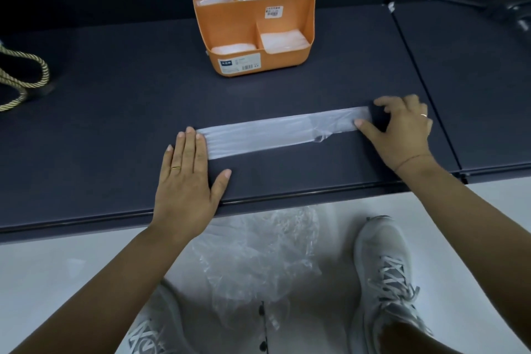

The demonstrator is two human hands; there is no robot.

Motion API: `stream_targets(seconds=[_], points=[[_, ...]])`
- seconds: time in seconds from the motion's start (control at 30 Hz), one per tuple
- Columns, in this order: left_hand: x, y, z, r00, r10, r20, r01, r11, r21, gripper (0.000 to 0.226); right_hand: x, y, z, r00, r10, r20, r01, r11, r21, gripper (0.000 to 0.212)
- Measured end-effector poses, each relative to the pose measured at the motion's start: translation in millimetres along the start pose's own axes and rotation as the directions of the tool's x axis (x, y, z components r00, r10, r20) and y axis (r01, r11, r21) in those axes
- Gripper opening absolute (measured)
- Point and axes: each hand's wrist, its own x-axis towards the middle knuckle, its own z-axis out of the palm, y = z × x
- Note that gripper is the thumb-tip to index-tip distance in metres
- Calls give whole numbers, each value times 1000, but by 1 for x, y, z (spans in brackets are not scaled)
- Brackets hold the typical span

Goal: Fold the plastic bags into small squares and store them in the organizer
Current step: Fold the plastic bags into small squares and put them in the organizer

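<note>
From my remote station I am watching a person working at a dark table [115, 123], where a clear plastic bag [273, 132], folded lengthwise into a long narrow strip, is lying flat across the surface near the front edge. The left hand [186, 178] is pressing down on the strip's left end with straight, close-set fingers, holding nothing and wearing a gold ring [175, 167]. The right hand [402, 129] is arching over the strip's right end, its thumb [359, 123] resting on the plastic and its fingers curling down just past the end; I cannot tell whether they are pinching the bag or only touching the table. Farther back on the same table, well apart from the strip, an orange organizer [227, 23] is standing upright, with folded plastic bags [284, 39] sitting in its two low front compartments and its three tall rear ones. A twisted gold rope [26, 77] is lying at the table's left edge. Below the table, a pile of crumpled clear bags [258, 253] is resting on the pale floor between the person's white laced shoes [385, 267].
</note>
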Motion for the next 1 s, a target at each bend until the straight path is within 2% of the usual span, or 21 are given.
stream_targets(seconds=[0.2,0.3,0.37,0.43,0.5,0.57,0.6,0.67,0.77,0.83,0.93,1.0], points=[[0,0,0,1000,5,-5,-5,1000,-2,84,10,-15,0,997,26,74,-33,995,95,15],[-1,0,-1,1000,7,-5,-7,1000,-1,84,10,-16,-3,993,9,115,-22,994,107,9],[0,-1,-1,1000,16,2,-16,1000,1,85,9,-17,-11,988,38,148,-70,974,214,12],[2,-6,-1,999,44,9,-44,999,1,86,6,-20,-23,960,116,254,-229,848,478,14],[6,-15,-2,996,92,15,-92,996,4,88,-2,-23,-34,877,171,449,-452,612,649,11],[13,-27,-4,991,133,29,-134,991,5,90,-7,-20,-43,757,172,630,-634,427,645,13],[16,-34,-6,987,155,41,-156,988,0,90,-8,-18,-47,715,162,680,-680,387,623,19],[24,-48,-11,976,206,65,-206,979,-8,88,-8,-15,-53,692,154,706,-691,425,585,28],[34,-65,-19,957,273,98,-275,962,1,82,-11,-18,-55,680,120,724,-635,591,498,30],[40,-71,-22,948,300,108,-303,953,13,80,-14,-23,-53,668,109,736,-627,615,478,28],[47,-75,-22,937,330,116,-335,942,29,82,-11,-29,-48,717,172,675,-615,611,498,22],[53,-78,-23,933,341,117,-347,937,34,82,-6,-29,-46,755,186,629,-565,672,479,18]])
